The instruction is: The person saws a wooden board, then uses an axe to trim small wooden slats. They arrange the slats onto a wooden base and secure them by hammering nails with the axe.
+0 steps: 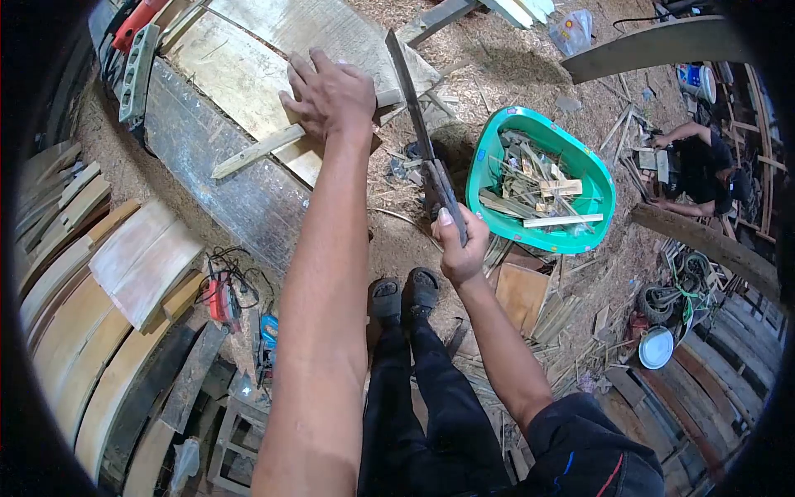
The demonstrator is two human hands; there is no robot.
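My left hand point(331, 98) presses down on a narrow wood strip point(257, 151) lying across pale boards point(228, 70) on the workbench. The strip sticks out on both sides of the hand, and the fingers are bent over the wood. My right hand point(462, 240) is closed round the handle of a long, dark saw-like blade point(407, 91), which points up and away from me. The blade stands just right of the strip's far end; whether they touch I cannot tell. Below the blade's right side is a green tub point(606, 186) holding wood scraps.
A power strip point(139, 73) and red tool point(137, 23) lie at the bench's left end. Curved boards point(91, 331) are stacked at the left. Another person point(704, 170) works at the far right. A white bucket point(656, 348) stands lower right. Scraps and sawdust cover the ground.
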